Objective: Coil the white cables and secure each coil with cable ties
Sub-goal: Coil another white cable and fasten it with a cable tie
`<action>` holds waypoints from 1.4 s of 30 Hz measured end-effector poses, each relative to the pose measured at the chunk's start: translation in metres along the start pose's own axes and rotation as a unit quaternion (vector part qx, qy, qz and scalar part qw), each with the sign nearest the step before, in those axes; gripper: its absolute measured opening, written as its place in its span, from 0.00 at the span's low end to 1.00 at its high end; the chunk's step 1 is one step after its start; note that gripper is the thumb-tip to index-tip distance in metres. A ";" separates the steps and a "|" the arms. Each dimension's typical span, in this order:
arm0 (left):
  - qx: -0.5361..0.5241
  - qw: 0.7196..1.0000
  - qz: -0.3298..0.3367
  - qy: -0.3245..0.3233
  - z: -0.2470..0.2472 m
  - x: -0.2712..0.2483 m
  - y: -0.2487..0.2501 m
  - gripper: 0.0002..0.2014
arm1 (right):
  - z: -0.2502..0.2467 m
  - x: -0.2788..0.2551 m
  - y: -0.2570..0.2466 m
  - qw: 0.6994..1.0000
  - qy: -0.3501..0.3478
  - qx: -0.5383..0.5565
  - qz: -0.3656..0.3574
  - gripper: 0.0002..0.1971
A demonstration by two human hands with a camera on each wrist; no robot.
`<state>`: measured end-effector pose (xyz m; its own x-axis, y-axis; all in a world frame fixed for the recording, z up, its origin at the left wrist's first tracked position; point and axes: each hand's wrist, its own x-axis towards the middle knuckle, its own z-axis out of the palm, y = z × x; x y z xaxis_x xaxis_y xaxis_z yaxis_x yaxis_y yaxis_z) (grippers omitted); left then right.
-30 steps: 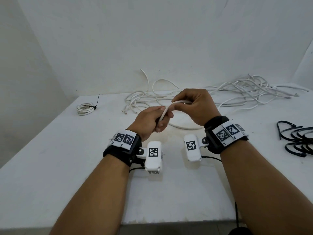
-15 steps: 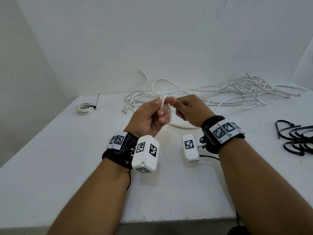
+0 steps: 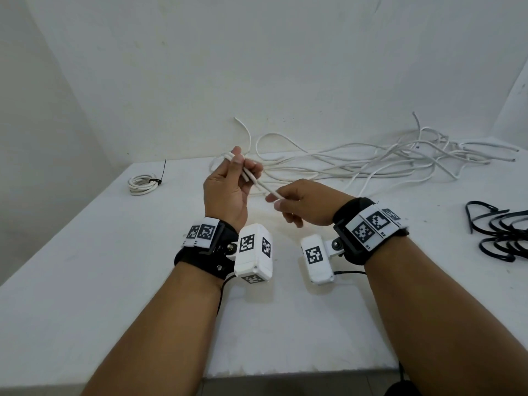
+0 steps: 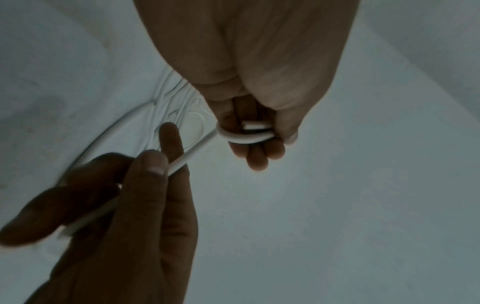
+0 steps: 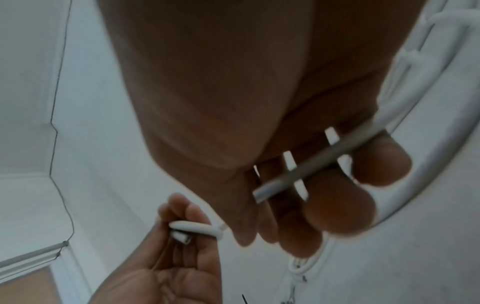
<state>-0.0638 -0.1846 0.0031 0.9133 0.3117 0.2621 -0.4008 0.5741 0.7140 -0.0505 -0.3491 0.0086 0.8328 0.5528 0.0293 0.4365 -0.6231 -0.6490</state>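
Note:
My left hand [image 3: 243, 167] is raised above the table with its palm turned toward me. It holds a small loop of white cable [image 3: 267, 188] wound round its fingers. The left wrist view shows that loop [image 4: 244, 138] crossing the fingers, with the cut end tucked behind it. My right hand [image 3: 278, 200], lower and to the right, pinches the same cable a short way along. In the right wrist view the cable [image 5: 324, 160] lies across my right fingers, and the left hand [image 5: 187, 230] holds its loop below. The cable's far part runs back into the loose pile.
A tangle of loose white cables [image 3: 371, 164] lies along the back of the white table [image 3: 114, 281]. One coil [image 3: 143, 184], bound with a black tie, sits at the back left. Several black cable ties [image 3: 503, 232] lie at the right edge.
My left hand has risen and turned palm toward me with the cable looped round its fingers. My right hand has dropped down and to the right, drawing the cable out.

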 end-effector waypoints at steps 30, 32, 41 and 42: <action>0.084 0.955 -0.181 -0.220 0.004 -0.017 -0.001 0.17 | -0.021 0.004 0.016 0.971 0.206 0.102 -0.063 0.21; 0.037 0.966 -0.167 -0.196 0.004 -0.014 -0.001 0.15 | -0.020 0.003 0.016 0.977 0.187 0.096 -0.043 0.22; -0.165 0.955 -0.181 -0.165 0.008 -0.006 -0.001 0.16 | -0.010 0.008 0.002 0.995 0.081 0.056 0.030 0.29; -0.166 0.961 -0.169 -0.146 0.008 -0.004 -0.002 0.14 | -0.008 0.009 0.000 0.997 0.067 0.025 0.027 0.28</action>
<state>-0.0663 -0.1932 0.0055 0.9574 -0.1327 0.2565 -0.0342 0.8298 0.5570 -0.0402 -0.3487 0.0148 0.8940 0.4385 0.0917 0.3749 -0.6203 -0.6889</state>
